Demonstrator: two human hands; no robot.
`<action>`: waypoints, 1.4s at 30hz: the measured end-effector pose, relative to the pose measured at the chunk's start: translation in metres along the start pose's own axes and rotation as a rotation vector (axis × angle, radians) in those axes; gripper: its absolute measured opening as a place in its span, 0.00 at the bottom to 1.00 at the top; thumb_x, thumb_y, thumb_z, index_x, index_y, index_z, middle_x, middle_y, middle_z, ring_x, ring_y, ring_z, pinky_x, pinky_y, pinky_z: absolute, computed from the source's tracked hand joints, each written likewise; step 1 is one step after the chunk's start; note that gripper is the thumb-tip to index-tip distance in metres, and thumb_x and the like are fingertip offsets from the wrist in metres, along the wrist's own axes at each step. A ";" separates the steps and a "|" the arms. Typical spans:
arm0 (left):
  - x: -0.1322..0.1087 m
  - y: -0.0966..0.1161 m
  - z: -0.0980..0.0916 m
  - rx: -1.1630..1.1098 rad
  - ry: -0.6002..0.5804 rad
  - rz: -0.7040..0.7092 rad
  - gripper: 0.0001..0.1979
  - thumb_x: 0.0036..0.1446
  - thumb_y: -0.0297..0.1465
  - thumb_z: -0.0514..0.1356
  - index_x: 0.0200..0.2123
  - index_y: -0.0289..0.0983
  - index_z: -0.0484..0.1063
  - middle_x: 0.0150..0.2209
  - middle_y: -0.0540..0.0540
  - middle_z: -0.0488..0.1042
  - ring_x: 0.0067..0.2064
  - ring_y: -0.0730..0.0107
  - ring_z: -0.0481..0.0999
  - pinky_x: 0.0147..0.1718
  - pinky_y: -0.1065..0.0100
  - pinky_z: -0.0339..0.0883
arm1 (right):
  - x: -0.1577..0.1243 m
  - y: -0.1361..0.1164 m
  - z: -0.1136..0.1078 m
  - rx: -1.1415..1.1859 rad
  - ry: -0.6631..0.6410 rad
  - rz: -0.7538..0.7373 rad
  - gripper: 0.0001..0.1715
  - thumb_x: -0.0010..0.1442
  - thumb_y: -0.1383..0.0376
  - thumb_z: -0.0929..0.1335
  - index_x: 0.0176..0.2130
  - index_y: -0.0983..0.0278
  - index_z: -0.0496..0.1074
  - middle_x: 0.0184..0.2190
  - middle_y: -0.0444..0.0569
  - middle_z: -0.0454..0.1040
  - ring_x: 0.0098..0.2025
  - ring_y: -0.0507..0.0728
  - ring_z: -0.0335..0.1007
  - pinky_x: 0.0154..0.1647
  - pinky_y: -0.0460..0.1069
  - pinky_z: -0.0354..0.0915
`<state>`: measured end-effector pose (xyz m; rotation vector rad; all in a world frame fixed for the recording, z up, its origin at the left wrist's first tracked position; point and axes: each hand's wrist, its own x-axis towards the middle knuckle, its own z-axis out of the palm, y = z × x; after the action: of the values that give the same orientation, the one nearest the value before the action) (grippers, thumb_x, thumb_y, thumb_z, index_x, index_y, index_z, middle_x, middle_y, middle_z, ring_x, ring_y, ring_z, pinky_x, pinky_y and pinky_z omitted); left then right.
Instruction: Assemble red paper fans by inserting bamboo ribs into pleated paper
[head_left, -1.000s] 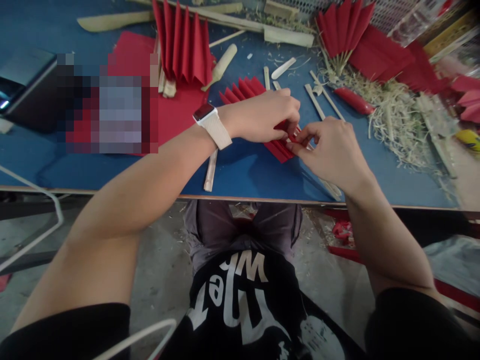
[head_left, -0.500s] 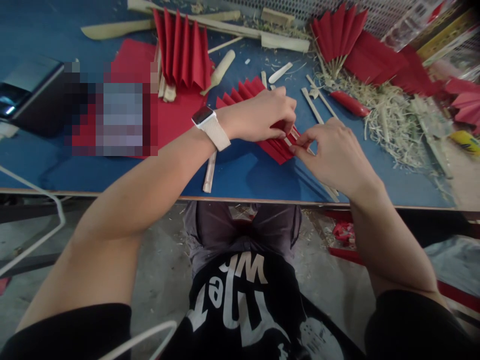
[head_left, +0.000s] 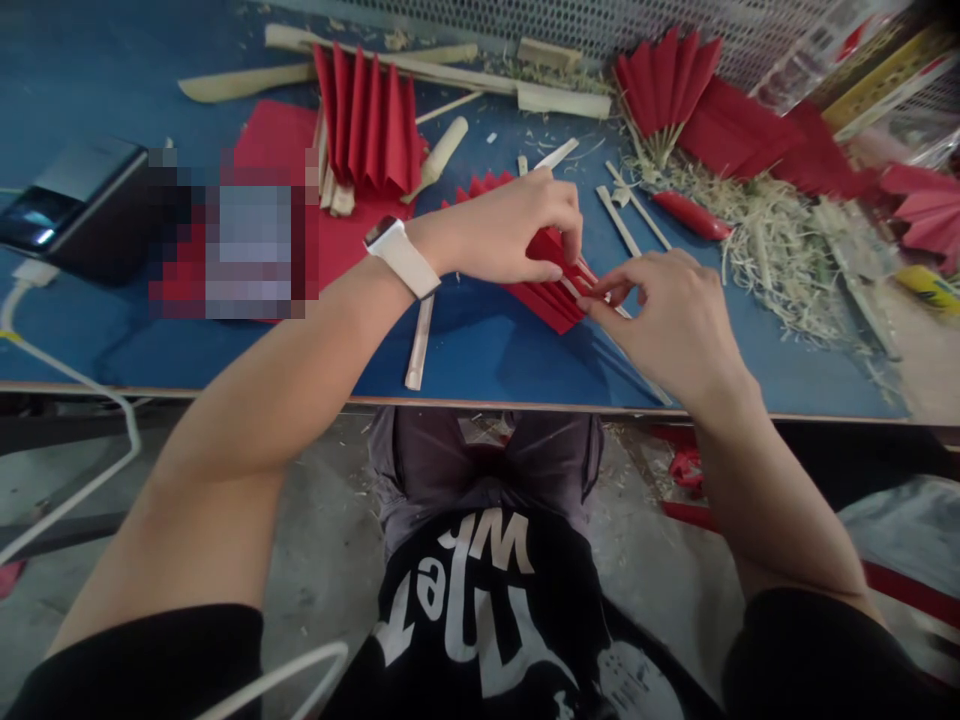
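Observation:
A pleated sheet of red paper [head_left: 546, 304] lies slantwise on the blue table near its front edge, partly hidden under my left hand [head_left: 529, 228]. That hand wears a watch with a pale band; its thumb and fingers hold the folds from above. My right hand [head_left: 667, 318] pinches the paper's right end between thumb and fingertips. Between the two hands, a narrow pale strip [head_left: 571, 288] shows along a fold. Thin wooden sticks [head_left: 618, 218] lie just beyond my right hand, and another stick [head_left: 420, 345] rests left of the paper.
Another pleated red paper [head_left: 367, 120] stands at the back left. A red fan [head_left: 666, 85] rests against the mesh, near wood shavings [head_left: 780, 255] and a red-handled tool [head_left: 691, 214]. Long bamboo pieces [head_left: 450, 72] lie along the back. A dark device [head_left: 90, 205] with a cable sits left.
The fingers of my left hand have spread a little from its thumb over the folds. My right hand keeps its pinch at the paper's end. The whole view has shifted slightly.

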<state>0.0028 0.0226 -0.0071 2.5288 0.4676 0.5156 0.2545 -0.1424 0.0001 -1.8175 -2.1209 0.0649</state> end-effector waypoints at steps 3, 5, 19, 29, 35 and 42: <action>-0.007 0.000 -0.013 -0.002 -0.014 0.019 0.10 0.62 0.46 0.76 0.43 0.51 0.92 0.69 0.40 0.89 0.74 0.30 0.82 0.86 0.32 0.69 | -0.013 0.003 -0.008 -0.005 0.054 0.020 0.09 0.78 0.54 0.81 0.47 0.55 0.86 0.41 0.55 0.87 0.50 0.73 0.88 0.59 0.68 0.80; -0.010 -0.002 -0.020 -0.001 -0.046 0.011 0.10 0.60 0.48 0.78 0.40 0.51 0.92 0.72 0.42 0.88 0.77 0.29 0.80 0.86 0.33 0.70 | -0.025 0.009 -0.013 0.000 0.081 0.019 0.19 0.80 0.45 0.78 0.45 0.55 0.86 0.39 0.55 0.87 0.46 0.72 0.87 0.54 0.66 0.79; -0.017 -0.022 -0.027 0.085 -0.091 -0.110 0.08 0.64 0.45 0.75 0.39 0.53 0.97 0.73 0.50 0.89 0.90 0.19 0.65 0.92 0.24 0.62 | -0.050 0.026 -0.013 0.358 -0.188 0.129 0.15 0.75 0.49 0.80 0.39 0.53 0.89 0.31 0.50 0.87 0.33 0.64 0.82 0.42 0.60 0.76; -0.022 -0.044 -0.030 0.156 0.003 -0.166 0.07 0.56 0.35 0.70 0.30 0.50 0.91 0.76 0.48 0.87 0.88 0.26 0.70 0.94 0.23 0.60 | -0.014 -0.002 -0.025 0.348 -0.220 -0.001 0.11 0.76 0.54 0.80 0.40 0.53 0.90 0.35 0.50 0.90 0.35 0.65 0.84 0.46 0.62 0.78; -0.023 -0.046 -0.029 0.184 0.036 -0.153 0.10 0.63 0.37 0.68 0.33 0.47 0.90 0.73 0.42 0.88 0.83 0.32 0.76 0.90 0.30 0.67 | 0.066 0.021 -0.015 0.155 -0.156 -0.066 0.09 0.78 0.56 0.79 0.44 0.53 0.92 0.41 0.53 0.93 0.49 0.73 0.92 0.62 0.69 0.82; -0.024 -0.034 -0.021 0.316 0.108 -0.170 0.14 0.68 0.31 0.69 0.28 0.42 0.75 0.59 0.36 0.86 0.67 0.36 0.86 0.84 0.28 0.72 | 0.144 0.043 0.015 -0.014 -0.146 -0.029 0.06 0.76 0.62 0.79 0.45 0.59 0.91 0.49 0.60 0.94 0.59 0.79 0.92 0.69 0.73 0.83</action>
<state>-0.0353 0.0487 -0.0151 2.7323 0.8556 0.5512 0.2743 0.0068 0.0082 -1.8405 -2.2517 0.1813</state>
